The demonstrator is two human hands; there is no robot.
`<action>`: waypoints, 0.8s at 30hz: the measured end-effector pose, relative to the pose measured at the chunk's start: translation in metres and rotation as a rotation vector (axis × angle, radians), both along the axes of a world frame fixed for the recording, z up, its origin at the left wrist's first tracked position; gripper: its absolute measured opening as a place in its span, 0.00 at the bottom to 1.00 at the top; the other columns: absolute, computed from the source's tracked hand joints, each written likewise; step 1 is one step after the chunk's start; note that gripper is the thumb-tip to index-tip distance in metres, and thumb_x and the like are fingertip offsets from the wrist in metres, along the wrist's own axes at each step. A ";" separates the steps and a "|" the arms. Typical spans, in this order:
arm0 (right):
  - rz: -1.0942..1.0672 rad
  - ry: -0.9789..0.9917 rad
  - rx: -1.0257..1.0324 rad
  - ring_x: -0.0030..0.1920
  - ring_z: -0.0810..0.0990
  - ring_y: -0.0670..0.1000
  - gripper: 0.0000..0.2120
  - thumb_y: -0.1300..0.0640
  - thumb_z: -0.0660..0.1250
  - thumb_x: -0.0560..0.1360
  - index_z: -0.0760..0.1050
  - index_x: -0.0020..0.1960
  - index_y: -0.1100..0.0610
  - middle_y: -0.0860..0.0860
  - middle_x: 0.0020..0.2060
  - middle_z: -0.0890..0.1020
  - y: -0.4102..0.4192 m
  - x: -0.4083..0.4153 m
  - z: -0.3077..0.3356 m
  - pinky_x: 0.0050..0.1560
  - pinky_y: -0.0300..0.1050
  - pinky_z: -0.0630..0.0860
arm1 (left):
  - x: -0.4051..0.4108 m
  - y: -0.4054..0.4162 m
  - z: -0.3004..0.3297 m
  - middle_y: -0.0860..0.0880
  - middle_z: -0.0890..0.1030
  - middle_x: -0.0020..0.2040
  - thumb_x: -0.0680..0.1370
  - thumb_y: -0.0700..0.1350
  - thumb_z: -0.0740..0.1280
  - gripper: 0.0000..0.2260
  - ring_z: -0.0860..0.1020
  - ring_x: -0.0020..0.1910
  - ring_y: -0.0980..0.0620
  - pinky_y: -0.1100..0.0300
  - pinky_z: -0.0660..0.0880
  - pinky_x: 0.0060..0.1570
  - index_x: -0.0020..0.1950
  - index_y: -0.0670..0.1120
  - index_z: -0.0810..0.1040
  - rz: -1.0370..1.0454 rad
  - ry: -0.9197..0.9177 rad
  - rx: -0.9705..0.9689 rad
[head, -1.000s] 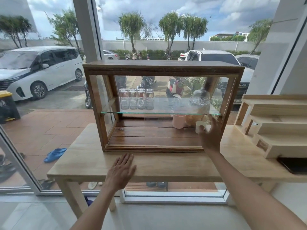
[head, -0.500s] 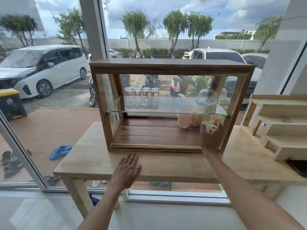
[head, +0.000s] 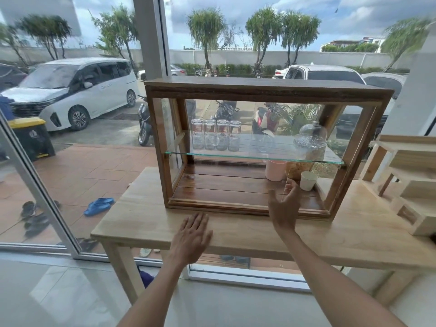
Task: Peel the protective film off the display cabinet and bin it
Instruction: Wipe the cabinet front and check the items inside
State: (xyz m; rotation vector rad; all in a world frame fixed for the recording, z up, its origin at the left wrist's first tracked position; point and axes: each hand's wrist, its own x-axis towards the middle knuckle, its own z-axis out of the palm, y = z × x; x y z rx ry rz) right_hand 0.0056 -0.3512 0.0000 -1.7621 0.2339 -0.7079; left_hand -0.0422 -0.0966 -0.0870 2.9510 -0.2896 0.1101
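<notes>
The left hand point(head: 192, 234) lies flat and open on the table point(head: 146, 223) before the cabinet point(head: 266, 90), while the right hand point(head: 284, 204) reaches up, fingers spread and empty, at its lower front.

Both forearms bare — apparently no sleeves, rings.

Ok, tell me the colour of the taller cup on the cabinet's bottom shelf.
Pale pink. The taller cup shows best in the head view.
</notes>
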 end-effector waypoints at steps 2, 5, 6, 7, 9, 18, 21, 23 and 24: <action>0.028 -0.004 -0.015 0.61 0.73 0.55 0.32 0.50 0.67 0.68 0.67 0.69 0.60 0.57 0.61 0.74 0.011 -0.002 -0.003 0.62 0.47 0.69 | 0.000 0.000 0.000 0.48 0.50 0.83 0.72 0.67 0.26 0.43 0.47 0.82 0.51 0.51 0.44 0.80 0.82 0.48 0.47 -0.003 -0.005 0.001; 0.065 -0.020 -0.057 0.59 0.73 0.55 0.30 0.54 0.69 0.70 0.67 0.69 0.61 0.57 0.59 0.74 0.027 -0.004 -0.007 0.61 0.44 0.67 | 0.001 0.001 0.000 0.48 0.51 0.83 0.71 0.67 0.25 0.44 0.47 0.82 0.51 0.51 0.44 0.80 0.82 0.48 0.47 -0.003 -0.002 -0.001; 0.082 -0.018 -0.079 0.59 0.73 0.54 0.29 0.57 0.70 0.71 0.67 0.69 0.62 0.57 0.59 0.74 0.032 -0.004 -0.007 0.61 0.44 0.66 | 0.001 0.001 0.000 0.48 0.51 0.83 0.71 0.67 0.25 0.44 0.47 0.82 0.51 0.51 0.44 0.80 0.82 0.48 0.48 -0.001 -0.005 -0.002; 0.105 -0.017 -0.091 0.59 0.73 0.54 0.28 0.59 0.71 0.71 0.67 0.69 0.61 0.56 0.58 0.74 0.036 -0.004 -0.008 0.61 0.43 0.66 | 0.001 0.002 0.000 0.48 0.51 0.83 0.71 0.68 0.24 0.45 0.48 0.82 0.50 0.51 0.44 0.80 0.82 0.48 0.48 -0.001 -0.007 0.000; 0.149 -0.007 -0.105 0.59 0.73 0.52 0.28 0.61 0.71 0.71 0.67 0.70 0.60 0.55 0.59 0.74 0.042 -0.005 -0.010 0.61 0.42 0.66 | 0.000 0.002 0.000 0.48 0.51 0.83 0.71 0.68 0.24 0.45 0.48 0.82 0.50 0.51 0.44 0.80 0.82 0.48 0.48 -0.003 -0.005 0.001; 0.269 0.017 -0.161 0.59 0.73 0.49 0.30 0.57 0.69 0.71 0.67 0.71 0.57 0.54 0.60 0.75 0.050 -0.006 -0.015 0.63 0.50 0.72 | 0.001 0.002 0.000 0.49 0.50 0.83 0.71 0.67 0.25 0.44 0.47 0.82 0.52 0.52 0.44 0.80 0.82 0.49 0.47 0.003 -0.002 0.000; 0.373 0.052 -0.231 0.59 0.75 0.50 0.29 0.58 0.69 0.72 0.67 0.71 0.55 0.54 0.59 0.76 0.030 -0.005 -0.012 0.61 0.52 0.75 | 0.000 0.002 0.000 0.49 0.50 0.83 0.72 0.67 0.26 0.43 0.47 0.82 0.52 0.52 0.43 0.80 0.82 0.48 0.46 0.008 -0.005 -0.003; 0.426 0.094 -0.305 0.60 0.76 0.50 0.28 0.58 0.69 0.73 0.68 0.72 0.55 0.54 0.61 0.77 0.017 -0.006 -0.011 0.61 0.51 0.75 | 0.000 0.003 -0.001 0.49 0.49 0.83 0.71 0.68 0.24 0.45 0.47 0.82 0.52 0.52 0.43 0.80 0.82 0.48 0.46 0.001 -0.003 0.001; 0.434 0.117 -0.342 0.60 0.76 0.50 0.27 0.58 0.69 0.73 0.68 0.71 0.54 0.54 0.61 0.78 0.011 -0.007 -0.010 0.61 0.50 0.75 | 0.000 0.003 -0.001 0.49 0.49 0.83 0.70 0.69 0.23 0.45 0.46 0.82 0.52 0.52 0.44 0.80 0.82 0.48 0.46 0.002 0.001 0.007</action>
